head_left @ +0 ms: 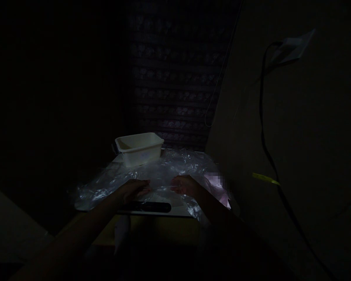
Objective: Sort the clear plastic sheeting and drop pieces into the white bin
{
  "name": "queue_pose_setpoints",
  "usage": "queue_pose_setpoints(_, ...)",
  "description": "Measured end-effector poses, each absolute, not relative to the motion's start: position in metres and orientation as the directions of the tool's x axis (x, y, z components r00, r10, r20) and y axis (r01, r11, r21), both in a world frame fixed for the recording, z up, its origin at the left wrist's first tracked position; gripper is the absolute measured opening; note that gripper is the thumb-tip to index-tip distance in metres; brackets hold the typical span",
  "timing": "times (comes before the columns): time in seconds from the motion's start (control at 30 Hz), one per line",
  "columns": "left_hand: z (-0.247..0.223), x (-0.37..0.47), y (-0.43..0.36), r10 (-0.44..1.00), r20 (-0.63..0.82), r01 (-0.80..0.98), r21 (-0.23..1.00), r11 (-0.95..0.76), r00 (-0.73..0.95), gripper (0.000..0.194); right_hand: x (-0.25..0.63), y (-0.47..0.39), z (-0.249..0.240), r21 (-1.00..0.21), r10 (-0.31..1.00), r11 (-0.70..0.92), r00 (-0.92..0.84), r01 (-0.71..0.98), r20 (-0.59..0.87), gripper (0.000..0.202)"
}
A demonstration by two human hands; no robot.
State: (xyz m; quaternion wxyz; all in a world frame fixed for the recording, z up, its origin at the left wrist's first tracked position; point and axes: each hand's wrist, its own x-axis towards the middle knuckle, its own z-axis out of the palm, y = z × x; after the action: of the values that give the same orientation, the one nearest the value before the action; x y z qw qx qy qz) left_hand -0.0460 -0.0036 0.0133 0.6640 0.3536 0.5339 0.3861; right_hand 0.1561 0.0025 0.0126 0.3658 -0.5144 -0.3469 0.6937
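Crumpled clear plastic sheeting (105, 185) covers much of a small table in dim light. My left hand (134, 189) is at the sheeting's near middle, its fingers curled and pointing right, closed on the clear plastic. Facing it, my right hand (185, 185) has its fingers bent round another part of the same plastic, and a stretch of it runs between the two hands. Just below my left hand, a long dark object with a rounded end (156, 207) lies along the table's near edge.
A white rectangular tub (143, 150) stands at the table's back left. Pinkish material (219, 189) lies at the right edge. A black cable with a yellow tag (265, 178) hangs from a wall plug (292, 45) on the right. Behind is a patterned blind (175, 93).
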Motion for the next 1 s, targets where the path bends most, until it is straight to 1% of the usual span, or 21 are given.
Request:
queue_pose_setpoints(0.1, 0.0132, -0.0476, -0.0042, 0.901, -0.406, -0.087, 0.903, 0.421, 0.153, 0.010, 0.1554, 0.0018, 0.0135, -0.859, 0.881, -0.468, -0.192, -0.209, -0.433, 0.004)
queue_pose_setpoints(0.23, 0.0152, -0.0497, -0.0072, 0.915, -0.376, -0.093, 0.916, 0.391, 0.146, 0.003, 0.1571, 0.0029, 0.0118, -0.857, 0.893, -0.448, -0.175, -0.253, -0.415, 0.007)
queue_pose_setpoints(0.37, 0.0155, -0.0498, -0.0070, 0.914, -0.388, -0.110, 0.910, 0.400, 0.118, 0.001, 0.1591, 0.0045, 0.0103, -0.857, 0.894, -0.448, -0.142, -0.255, -0.425, 0.006)
queue_pose_setpoints(0.5, 0.0117, -0.0503, -0.0033, 0.912, -0.394, -0.149, 0.901, 0.408, 0.118, 0.001, 0.1600, 0.0052, 0.0096, -0.857, 0.887, -0.461, -0.149, -0.231, -0.437, 0.008)
queue_pose_setpoints(0.6, 0.0110, -0.0502, -0.0034, 0.904, -0.409, -0.165, 0.890, 0.425, 0.121, 0.004, 0.1592, 0.0054, 0.0095, -0.861, 0.887, -0.460, -0.155, -0.218, -0.435, 0.008)
queue_pose_setpoints(0.8, 0.0155, -0.0481, -0.0087, 0.907, -0.414, -0.113, 0.901, 0.420, 0.070, 0.011, 0.1566, 0.0035, 0.0125, -0.865, 0.889, -0.458, -0.122, -0.207, -0.441, 0.008)
queue_pose_setpoints(0.93, 0.0129, -0.0465, -0.0075, 0.910, -0.404, -0.156, 0.897, 0.414, 0.091, 0.015, 0.1566, 0.0017, 0.0121, -0.888, 0.908, -0.419, -0.104, -0.187, -0.406, 0.004)
queue_pose_setpoints(1.0, 0.0121, -0.0461, -0.0073, 0.910, -0.408, -0.152, 0.898, 0.414, 0.072, 0.020, 0.1565, 0.0017, 0.0101, -0.904, 0.921, -0.389, -0.106, -0.176, -0.376, 0.003)
